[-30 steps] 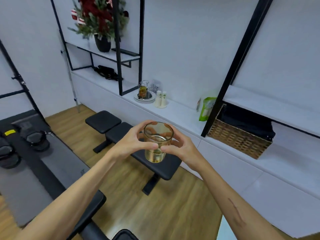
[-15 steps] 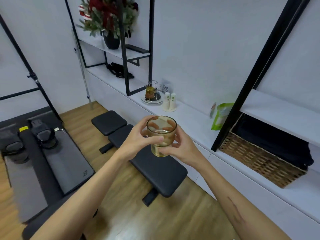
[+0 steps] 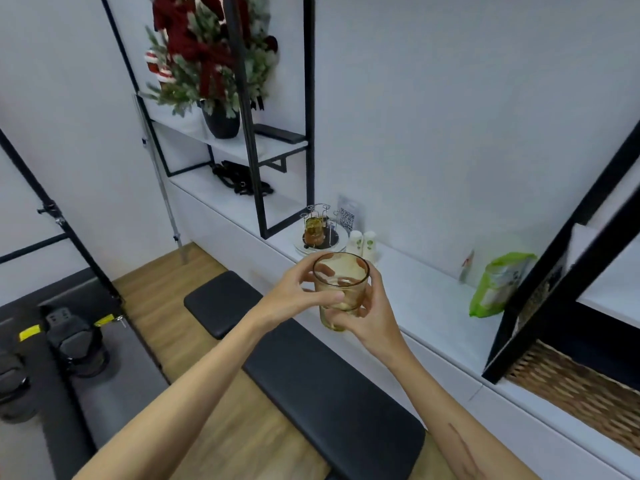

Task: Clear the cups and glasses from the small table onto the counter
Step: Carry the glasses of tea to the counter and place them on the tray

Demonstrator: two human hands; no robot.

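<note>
An amber glass tumbler (image 3: 341, 284) is held upright in the air in front of me, above the edge of the white counter (image 3: 426, 303). My left hand (image 3: 294, 296) wraps it from the left and my right hand (image 3: 367, 317) cups it from below and the right. On the counter just behind it a wire rack on a white plate (image 3: 320, 233) holds another amber glass (image 3: 314, 227). The small table is out of view.
Two white paper cups (image 3: 363, 242) stand beside the rack, a green pouch (image 3: 498, 285) farther right. A black padded bench (image 3: 311, 368) runs below my arms along the counter. Black shelf frames (image 3: 568, 258), a wicker basket (image 3: 581, 386) and a potted plant (image 3: 211, 64) line the wall.
I have moved closer to the counter; the glass, still held in both hands, has travelled forward and to the right, toward the rack and paper cups.
</note>
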